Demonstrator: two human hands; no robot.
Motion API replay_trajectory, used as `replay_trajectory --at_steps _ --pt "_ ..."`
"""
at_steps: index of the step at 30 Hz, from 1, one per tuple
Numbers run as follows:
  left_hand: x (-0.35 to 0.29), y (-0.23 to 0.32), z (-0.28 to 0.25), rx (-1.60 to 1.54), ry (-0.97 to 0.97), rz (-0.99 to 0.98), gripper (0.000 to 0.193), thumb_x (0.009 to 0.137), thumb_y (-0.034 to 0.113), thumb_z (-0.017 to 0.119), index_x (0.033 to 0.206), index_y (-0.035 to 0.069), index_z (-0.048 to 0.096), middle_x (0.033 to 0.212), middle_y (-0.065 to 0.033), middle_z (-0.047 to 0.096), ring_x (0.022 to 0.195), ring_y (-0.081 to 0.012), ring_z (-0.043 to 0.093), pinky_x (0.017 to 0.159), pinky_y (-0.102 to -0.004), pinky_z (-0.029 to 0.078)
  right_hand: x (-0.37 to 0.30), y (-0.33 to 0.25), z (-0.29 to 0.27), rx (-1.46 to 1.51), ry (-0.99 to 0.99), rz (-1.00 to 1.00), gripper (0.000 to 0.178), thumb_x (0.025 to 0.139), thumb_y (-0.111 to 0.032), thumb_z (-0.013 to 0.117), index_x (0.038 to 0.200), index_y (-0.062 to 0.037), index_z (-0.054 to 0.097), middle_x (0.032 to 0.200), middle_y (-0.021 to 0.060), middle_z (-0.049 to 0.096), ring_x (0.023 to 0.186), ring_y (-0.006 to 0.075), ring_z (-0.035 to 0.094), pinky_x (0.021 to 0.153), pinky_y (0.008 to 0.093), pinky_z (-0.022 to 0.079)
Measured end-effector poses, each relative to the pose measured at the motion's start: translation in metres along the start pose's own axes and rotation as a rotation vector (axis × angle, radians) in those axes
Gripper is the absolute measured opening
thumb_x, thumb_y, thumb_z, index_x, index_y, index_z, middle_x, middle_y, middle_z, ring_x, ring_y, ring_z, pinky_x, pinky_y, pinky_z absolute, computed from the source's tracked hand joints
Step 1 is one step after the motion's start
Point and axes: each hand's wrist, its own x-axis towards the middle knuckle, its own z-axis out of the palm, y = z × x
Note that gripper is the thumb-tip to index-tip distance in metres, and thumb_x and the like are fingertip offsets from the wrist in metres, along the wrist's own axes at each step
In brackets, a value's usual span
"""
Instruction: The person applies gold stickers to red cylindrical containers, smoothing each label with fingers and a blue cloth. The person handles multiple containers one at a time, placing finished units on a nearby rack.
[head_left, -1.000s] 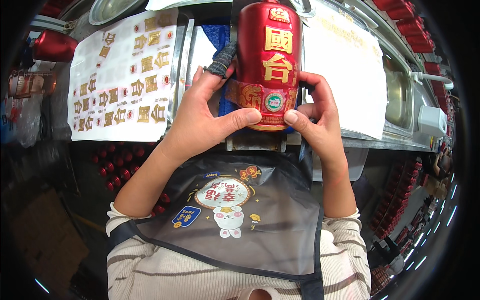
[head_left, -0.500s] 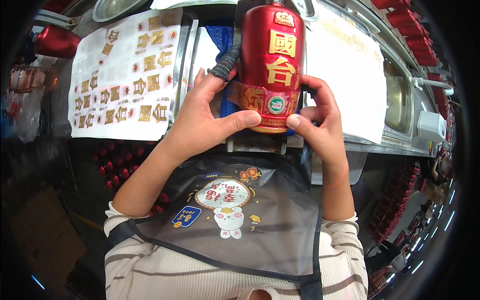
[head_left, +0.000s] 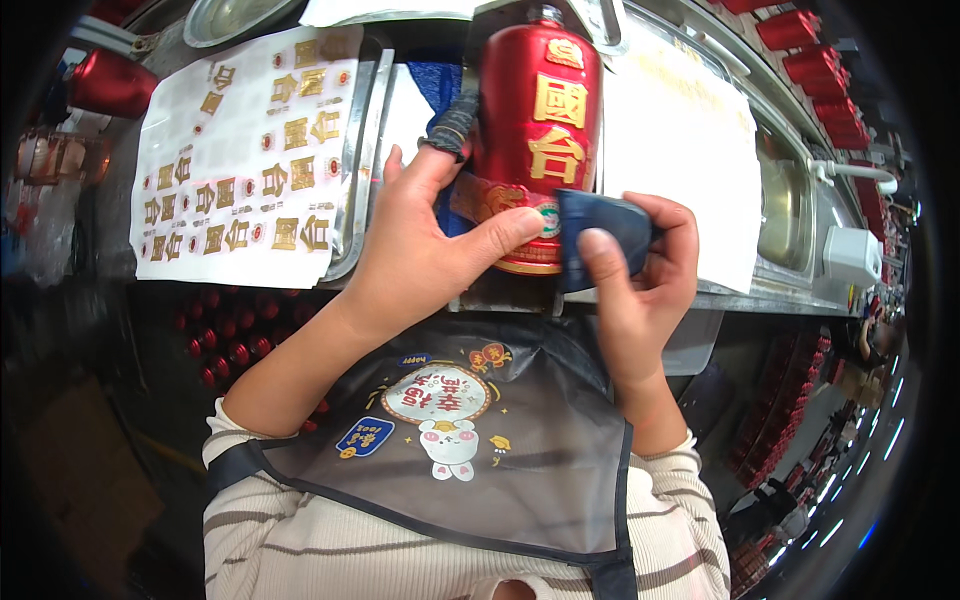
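Observation:
A glossy red bottle (head_left: pixel 530 110) with raised gold characters lies at the bench edge, its neck pointing away from me. Around its lower part runs a red and gold band label (head_left: pixel 497 200) with a small round green and white emblem. My left hand (head_left: pixel 425 220) grips the bottle's left side, the thumb pressed on the label and a finger wrapped in dark material. Between the thumb and fingers of my right hand (head_left: pixel 640 280) is a flat dark blue pad (head_left: pixel 605 232), cloth-like, covering the label's right end. A blue cloth (head_left: pixel 437 88) is partly visible left of the bottle.
On the left lies a white sheet (head_left: pixel 215 130) of gold character stickers; another white sheet (head_left: pixel 690 170) is on the right. Beyond it are a metal basin (head_left: pixel 787 215) and a white plastic container (head_left: pixel 852 257). Several red bottles (head_left: pixel 228 335) stand below the bench.
My right hand has left the bottle's lower right side and now holds the dark blue pad against it. My left thumb has slid right, onto the label near the emblem.

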Motion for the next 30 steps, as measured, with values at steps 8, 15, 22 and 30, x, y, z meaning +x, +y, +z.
replay_trajectory --at_steps 8,15,22,30 --pt "-0.011 0.000 0.000 0.397 0.095 0.299 0.052 0.085 0.049 0.072 0.117 0.009 0.069 0.139 -0.0221 0.052 0.129 -0.0425 0.046 0.111 -0.0679 0.004 -0.004 0.013 -0.006 0.072 0.101 0.053 0.033 0.085 0.001 0.073 0.112 -0.0005 0.053 0.101 0.0060 0.061 0.086 0.0078 0.059 0.074 0.0202 0.050" --pt "-0.025 0.006 -0.006 0.915 -0.012 0.417 0.039 0.090 0.052 0.062 0.102 0.019 0.078 0.157 -0.0258 0.030 0.145 -0.0511 0.020 0.108 -0.0721 0.000 0.004 0.011 -0.009 0.093 0.038 0.050 0.030 0.087 0.000 0.071 0.110 -0.0004 0.053 0.098 0.0046 0.059 0.084 0.0094 0.060 0.073 0.0224 0.051" --pt "-0.047 0.001 -0.002 0.824 0.021 0.388 0.036 0.090 0.049 0.062 0.106 0.021 0.078 0.158 -0.0267 0.026 0.146 -0.0514 0.016 0.108 -0.0725 0.000 -0.002 0.017 -0.007 -0.178 0.073 -0.391 0.030 0.081 0.008 0.073 0.108 0.0018 0.061 0.098 0.0067 0.062 0.089 0.0137 0.059 0.076 0.0264 0.050" --pt "-0.073 -0.016 -0.005 0.705 0.009 0.303 0.040 0.090 0.042 0.066 0.090 0.003 0.075 0.155 -0.0332 0.026 0.144 -0.0528 0.021 0.108 -0.0727 0.003 -0.018 0.002 -0.015 -0.445 -0.216 -0.713 0.044 0.053 0.009 0.076 0.093 -0.0108 0.077 0.087 0.0054 0.062 0.079 0.0251 0.058 0.066 0.0333 0.050"
